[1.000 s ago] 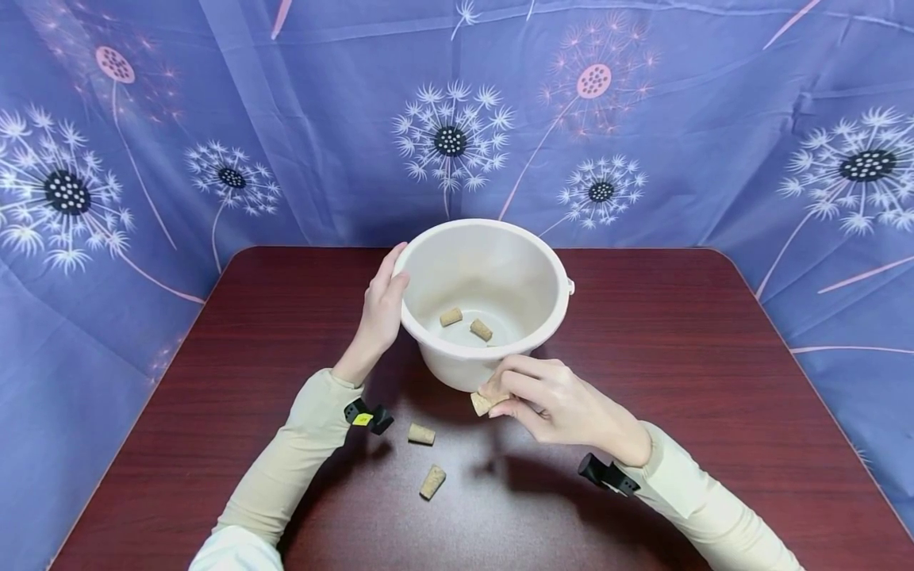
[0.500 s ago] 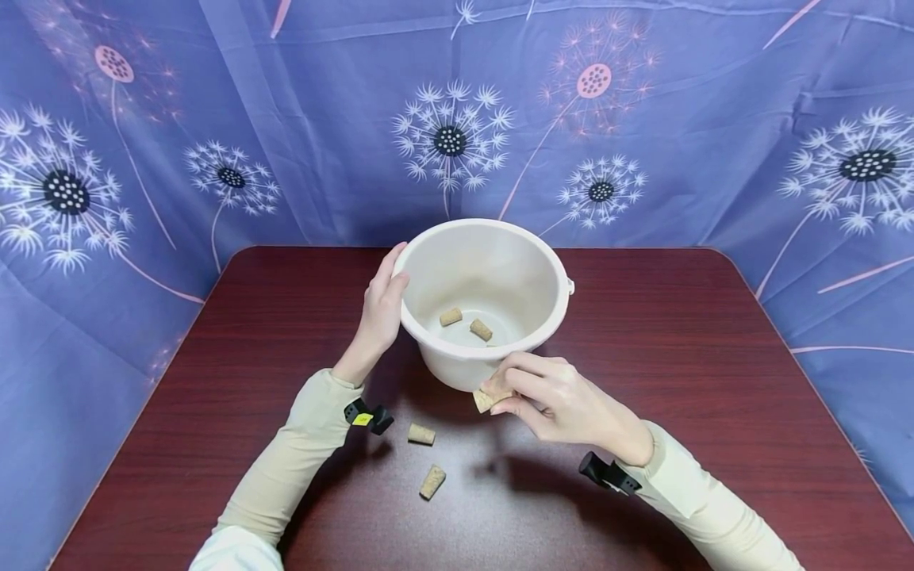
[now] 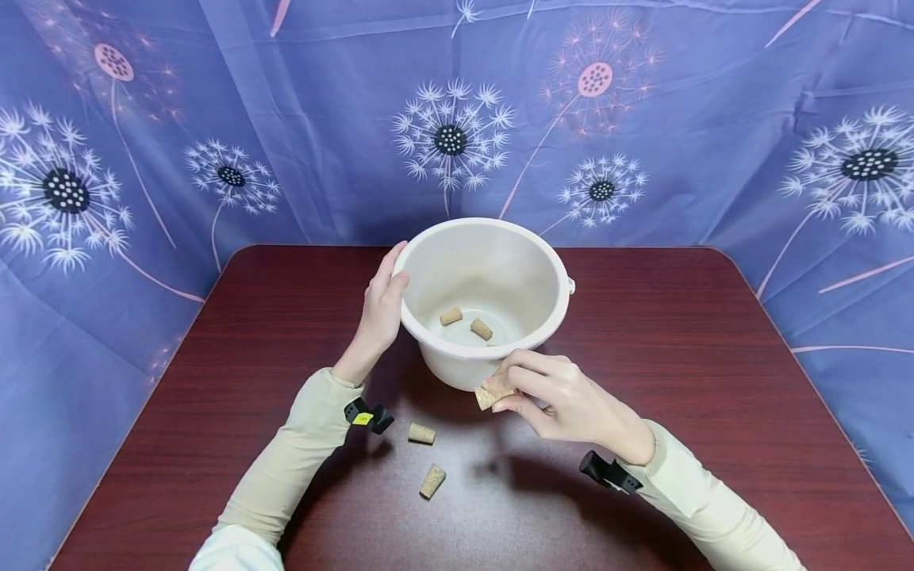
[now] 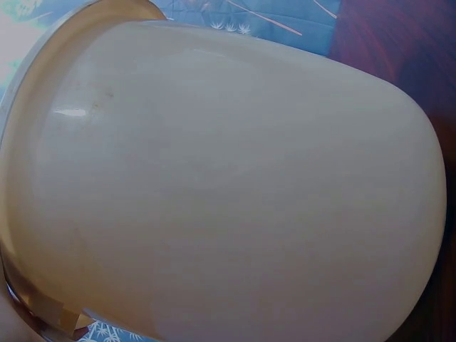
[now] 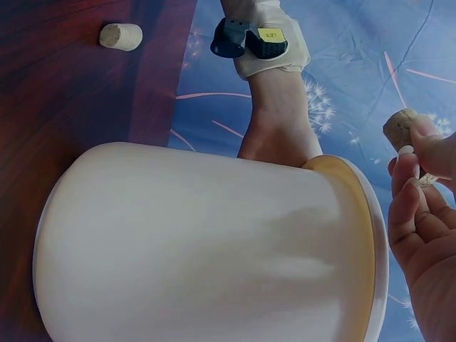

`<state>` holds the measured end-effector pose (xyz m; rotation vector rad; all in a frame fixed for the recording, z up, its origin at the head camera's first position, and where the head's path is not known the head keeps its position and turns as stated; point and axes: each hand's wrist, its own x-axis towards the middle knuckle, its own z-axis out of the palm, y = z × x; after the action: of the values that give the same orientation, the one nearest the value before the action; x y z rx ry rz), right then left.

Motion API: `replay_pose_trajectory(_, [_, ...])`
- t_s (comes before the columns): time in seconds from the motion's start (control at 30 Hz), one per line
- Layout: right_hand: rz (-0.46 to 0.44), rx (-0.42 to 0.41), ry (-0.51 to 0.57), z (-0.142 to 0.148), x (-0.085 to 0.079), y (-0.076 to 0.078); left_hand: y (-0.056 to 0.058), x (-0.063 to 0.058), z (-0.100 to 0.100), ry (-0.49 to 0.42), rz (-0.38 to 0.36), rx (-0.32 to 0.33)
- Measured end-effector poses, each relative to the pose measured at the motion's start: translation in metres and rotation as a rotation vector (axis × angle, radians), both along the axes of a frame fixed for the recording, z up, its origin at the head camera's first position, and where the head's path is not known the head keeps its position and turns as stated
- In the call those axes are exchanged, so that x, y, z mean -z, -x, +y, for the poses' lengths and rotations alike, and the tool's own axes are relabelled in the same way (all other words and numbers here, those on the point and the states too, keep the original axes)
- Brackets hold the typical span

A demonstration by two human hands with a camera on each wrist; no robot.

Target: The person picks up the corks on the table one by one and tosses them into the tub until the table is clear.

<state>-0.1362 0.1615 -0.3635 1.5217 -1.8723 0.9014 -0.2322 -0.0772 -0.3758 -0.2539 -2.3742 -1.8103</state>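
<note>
White bucket (image 3: pixel 457 369), left hand (image 3: pixel 382 308) gripping its rim (image 3: pixel 457 350), right hand (image 3: pixel 558 396) pinching a cork (image 3: pixel 488 396)

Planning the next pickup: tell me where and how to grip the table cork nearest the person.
Pinch the near cork across the middle of its rounded sides, probably best from above. It lies on its side, long axis running mostly near to far, so thumb and finger should fit left and right; the other table cork lies beyond its far end.
</note>
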Motion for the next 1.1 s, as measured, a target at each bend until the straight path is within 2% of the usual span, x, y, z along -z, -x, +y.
replay_pose_trajectory(0.57, [0.024,0.018,0.027,0.0006,-0.0001,0.0004,-0.0012,-0.0014,-0.0003,-0.002,-0.005,0.005])
replay_pose_trajectory(1.1, [0.022,-0.003,0.05,0.0013,-0.0008,0.003,-0.0009,-0.0007,0.0004,-0.007,0.008,0.001])
